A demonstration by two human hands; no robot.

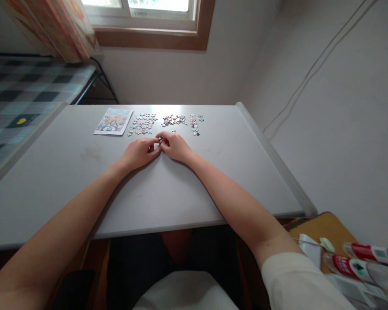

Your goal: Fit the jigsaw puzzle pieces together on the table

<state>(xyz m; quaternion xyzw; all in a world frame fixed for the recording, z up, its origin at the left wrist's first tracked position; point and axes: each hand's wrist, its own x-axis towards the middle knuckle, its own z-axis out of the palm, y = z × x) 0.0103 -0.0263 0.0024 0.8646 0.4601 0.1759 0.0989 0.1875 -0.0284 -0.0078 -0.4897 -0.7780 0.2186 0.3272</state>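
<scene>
My left hand [139, 152] and my right hand [175, 147] meet over the middle of the white table [187, 193]. Both sets of fingers are closed on small puzzle pieces [161, 140], partly hidden between the fingertips. Just beyond my hands lies a heap of puzzle pieces [173, 120]. Loose pieces in rows [143, 124] are spread to its left, and a narrower column of pieces [194, 125] stands to its right. A colourful picture sheet [113, 122] lies flat at the left of the rows.
A bed with a checked cover [35, 92] is at the left, below a curtain [56, 28] and window. At the lower right, a wooden stool [333, 221] holds plastic bottles [345, 266] and a white object. A cable [302, 88] hangs along the right wall.
</scene>
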